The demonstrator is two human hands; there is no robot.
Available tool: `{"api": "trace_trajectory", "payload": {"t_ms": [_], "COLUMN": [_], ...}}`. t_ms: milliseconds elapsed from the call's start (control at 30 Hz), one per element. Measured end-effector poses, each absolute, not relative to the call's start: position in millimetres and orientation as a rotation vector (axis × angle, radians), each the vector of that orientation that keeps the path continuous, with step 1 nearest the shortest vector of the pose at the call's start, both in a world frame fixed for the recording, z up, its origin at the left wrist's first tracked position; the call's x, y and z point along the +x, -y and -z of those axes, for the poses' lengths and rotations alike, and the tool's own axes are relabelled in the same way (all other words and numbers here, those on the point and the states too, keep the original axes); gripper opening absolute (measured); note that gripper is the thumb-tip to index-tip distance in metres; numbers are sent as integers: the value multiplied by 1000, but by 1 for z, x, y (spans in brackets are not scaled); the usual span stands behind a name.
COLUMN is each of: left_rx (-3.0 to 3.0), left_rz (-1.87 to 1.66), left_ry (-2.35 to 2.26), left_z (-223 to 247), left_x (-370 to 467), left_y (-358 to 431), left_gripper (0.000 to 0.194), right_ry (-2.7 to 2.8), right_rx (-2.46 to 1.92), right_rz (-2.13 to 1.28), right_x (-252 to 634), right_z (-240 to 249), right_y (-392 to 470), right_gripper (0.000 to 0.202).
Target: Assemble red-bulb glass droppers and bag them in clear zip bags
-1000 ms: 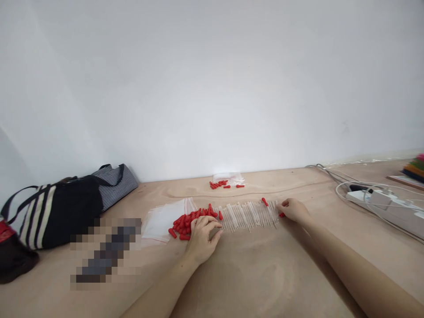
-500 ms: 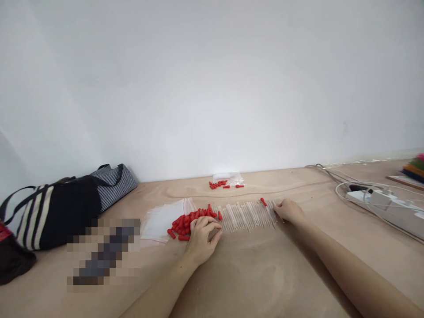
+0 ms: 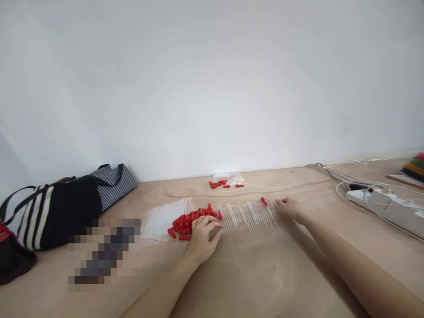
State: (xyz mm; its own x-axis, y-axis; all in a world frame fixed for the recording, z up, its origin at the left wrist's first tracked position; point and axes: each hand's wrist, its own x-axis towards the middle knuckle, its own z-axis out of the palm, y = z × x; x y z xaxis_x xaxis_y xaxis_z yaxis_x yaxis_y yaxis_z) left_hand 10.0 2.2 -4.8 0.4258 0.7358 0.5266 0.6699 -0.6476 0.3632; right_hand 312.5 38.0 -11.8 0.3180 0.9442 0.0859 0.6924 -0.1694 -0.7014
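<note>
A heap of red rubber dropper bulbs (image 3: 182,224) lies on the wooden table, with a row of thin clear dropper tubes (image 3: 245,215) stretching rightward from it. My left hand (image 3: 203,238) rests against the heap's near right side, fingers bent and thumb apart from them; nothing shows in its grasp. Just past the row's right end, my right hand (image 3: 289,207) pinches a thin clear tube (image 3: 278,199), raised a little off the table. One red bulb (image 3: 263,201) sits across the far ends of the tubes near that hand.
Clear zip bags (image 3: 159,223) lie left of the heap. Near the wall are a small bag (image 3: 227,176), more red bulbs (image 3: 217,183) and tubes. A black striped bag (image 3: 66,212) stands left, beside a blurred-out patch (image 3: 106,256). A power strip (image 3: 394,207) with cables lies right.
My right hand has shifted slightly right and away from the row's end, carrying a thin clear tube. My left hand has stayed nearly still.
</note>
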Motion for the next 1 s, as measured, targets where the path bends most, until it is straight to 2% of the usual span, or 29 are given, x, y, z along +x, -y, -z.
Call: {"api": "trace_trajectory", "payload": {"t_ms": [200,300,433,567,733,1000], "left_rx": [2188,1906,1657,1585,1673,2236], "left_rz": [-1069,-1060,-976,-945,-986,-1108], "left_ry": [-1095,-1002,-862,-804,-810,-1122], "left_z": [9,13,14,14,14,2], "left_x": [26,35,39,41,37,13], "left_y": [4,8,11,12,10,2], "left_gripper": [16,22,28,32,24,19], "right_ry": [1414,1104,1022,1008,1102,1746], "right_rx": [-1489,-1042,-855,-846,-870,-1135], "right_rz": [-947,-1411,-1597,-1585,-1472,-839], "right_x": [229,188,168,168,171,211], "right_z": [14,21,24,22,24,21], "right_y": [-16,1,14,18,18,13], "right_gripper": [41,46,42,38,35,21]}}
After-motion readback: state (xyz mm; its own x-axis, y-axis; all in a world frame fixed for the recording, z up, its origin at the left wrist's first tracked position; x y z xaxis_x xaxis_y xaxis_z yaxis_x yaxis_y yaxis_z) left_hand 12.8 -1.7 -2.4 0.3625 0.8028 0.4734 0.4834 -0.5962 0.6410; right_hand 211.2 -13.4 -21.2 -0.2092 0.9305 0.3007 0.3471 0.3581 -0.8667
